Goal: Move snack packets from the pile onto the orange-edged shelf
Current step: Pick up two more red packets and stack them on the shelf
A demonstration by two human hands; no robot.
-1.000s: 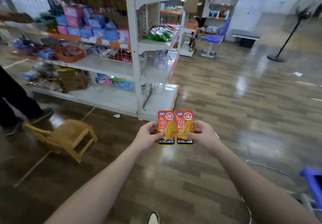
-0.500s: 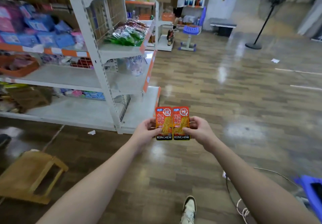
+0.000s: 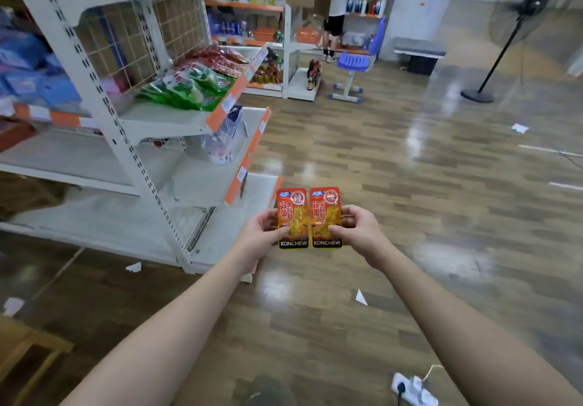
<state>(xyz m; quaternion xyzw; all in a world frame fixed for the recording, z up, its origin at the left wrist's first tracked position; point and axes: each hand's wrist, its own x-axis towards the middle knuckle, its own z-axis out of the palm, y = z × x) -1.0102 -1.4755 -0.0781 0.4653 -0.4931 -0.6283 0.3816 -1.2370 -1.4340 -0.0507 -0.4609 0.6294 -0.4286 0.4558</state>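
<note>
Head view: left hand (image 3: 262, 235) and right hand (image 3: 359, 232) each pinch one upright snack packet (image 3: 292, 213) (side by side, long axes vertical); orange-edged shelf (image 3: 222, 112) lies ahead-left, nearer the left hand.

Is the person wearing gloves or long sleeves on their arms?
No. The left hand and right hand have no gloves, rings or watch showing. The left forearm and right forearm are uncovered too; no sleeve shows in view.

A white metal shelving unit (image 3: 106, 105) carries an orange-edged upper shelf (image 3: 164, 120). Green plastic snack packets (image 3: 186, 90) and red plastic snack packets (image 3: 222, 58) lie piled on it.
</note>
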